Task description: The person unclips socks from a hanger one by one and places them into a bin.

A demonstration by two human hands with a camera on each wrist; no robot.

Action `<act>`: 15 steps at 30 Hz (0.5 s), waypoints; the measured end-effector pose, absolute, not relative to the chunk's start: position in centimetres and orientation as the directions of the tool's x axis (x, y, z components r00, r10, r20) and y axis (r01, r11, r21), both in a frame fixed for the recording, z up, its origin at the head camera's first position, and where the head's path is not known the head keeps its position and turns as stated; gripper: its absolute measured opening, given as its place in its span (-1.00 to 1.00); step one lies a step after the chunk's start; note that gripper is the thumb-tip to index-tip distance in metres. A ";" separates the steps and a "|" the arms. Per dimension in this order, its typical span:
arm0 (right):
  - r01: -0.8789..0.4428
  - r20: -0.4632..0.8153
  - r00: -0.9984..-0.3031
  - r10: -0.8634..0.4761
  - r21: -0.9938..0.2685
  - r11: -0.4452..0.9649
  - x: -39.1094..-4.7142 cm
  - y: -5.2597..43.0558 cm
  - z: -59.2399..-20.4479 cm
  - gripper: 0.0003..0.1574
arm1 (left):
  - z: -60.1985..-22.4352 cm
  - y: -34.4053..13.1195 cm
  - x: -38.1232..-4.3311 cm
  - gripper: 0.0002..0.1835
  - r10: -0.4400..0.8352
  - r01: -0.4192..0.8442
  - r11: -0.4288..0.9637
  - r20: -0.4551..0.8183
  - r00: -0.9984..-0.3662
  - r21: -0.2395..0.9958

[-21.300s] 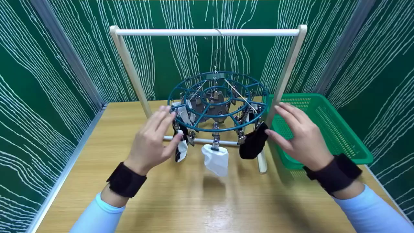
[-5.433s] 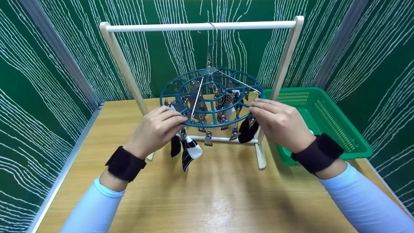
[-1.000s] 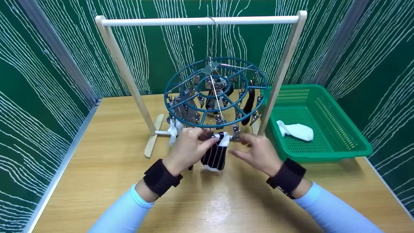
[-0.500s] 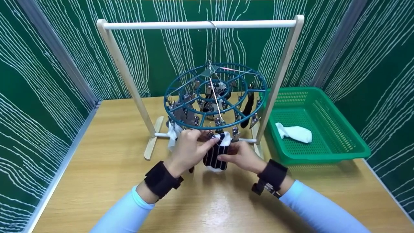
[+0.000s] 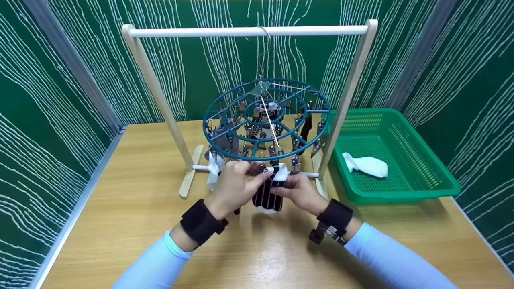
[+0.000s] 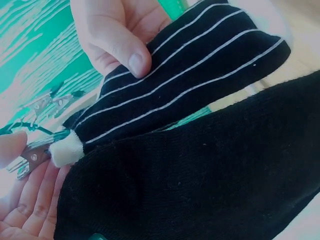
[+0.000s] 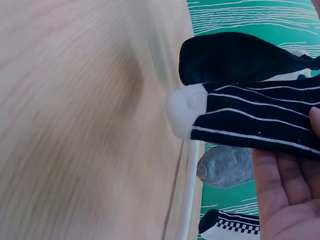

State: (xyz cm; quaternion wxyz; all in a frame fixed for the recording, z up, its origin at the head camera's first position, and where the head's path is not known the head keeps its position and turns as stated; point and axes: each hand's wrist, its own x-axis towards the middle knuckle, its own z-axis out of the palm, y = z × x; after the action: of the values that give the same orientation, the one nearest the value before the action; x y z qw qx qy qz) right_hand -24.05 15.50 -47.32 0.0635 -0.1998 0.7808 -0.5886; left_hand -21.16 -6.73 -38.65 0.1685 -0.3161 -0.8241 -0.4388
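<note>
Striped sock just below the hanger's near edge.
Left hand pinches the clip at its top; right hand grips the sock's middle. I'd squeeze the clip fully and leave the knit slack, lest it snag.

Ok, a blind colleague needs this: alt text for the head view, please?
A left hand pinches a clip and a right hand holds a striped sock under a round hanger on a rack. Beside it, a green basket holds a white sock.
</note>
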 end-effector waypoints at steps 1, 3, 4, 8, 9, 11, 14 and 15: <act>-0.237 0.136 -0.914 -0.383 -0.944 0.231 -24.0 15.5 -47.3 -0.75 | -38.7 -6.7 -21.2 -0.82 0.374 0.671 0.410 0.557 -0.741 0.618; -0.234 0.134 -0.915 -0.381 -0.945 0.229 -24.0 15.5 -47.3 -0.74 | -38.7 -6.7 -21.2 -0.83 0.377 0.679 0.401 0.565 -0.734 0.615; -0.236 0.136 -0.914 -0.382 -0.945 0.229 -24.0 15.5 -47.3 -0.75 | -38.7 -6.7 -21.2 -0.83 0.378 0.684 0.399 0.570 -0.730 0.611; -0.249 0.148 -0.908 -0.392 -0.943 0.219 -24.1 15.6 -47.3 -0.76 | -38.8 -6.6 -21.3 -0.83 0.380 0.704 0.393 0.593 -0.710 0.592; -0.253 0.152 -0.906 -0.395 -0.942 0.219 -24.1 15.6 -47.3 -0.77 | -38.8 -6.7 -21.3 -0.83 0.378 0.708 0.391 0.599 -0.706 0.588; -0.258 0.154 -0.904 -0.399 -0.940 0.221 -24.1 15.6 -47.3 -0.77 | -38.8 -6.7 -21.2 -0.83 0.376 0.712 0.388 0.605 -0.702 0.585; -0.259 0.152 -0.900 -0.407 -0.941 0.220 -24.0 15.7 -47.5 -0.78 | -38.8 -6.7 -21.1 -0.84 0.374 0.712 0.389 0.607 -0.702 0.584; -0.260 0.152 -0.899 -0.411 -0.941 0.219 -24.0 15.7 -47.5 -0.78 | -38.8 -6.7 -21.1 -0.84 0.375 0.713 0.390 0.606 -0.701 0.583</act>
State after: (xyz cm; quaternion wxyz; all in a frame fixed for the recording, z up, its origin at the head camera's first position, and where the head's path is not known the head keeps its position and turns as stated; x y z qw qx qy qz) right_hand -24.02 15.70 -47.51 0.0646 -0.2155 0.7780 -0.5866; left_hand -21.11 -6.73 -38.77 0.1924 -0.3351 -0.8111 -0.4391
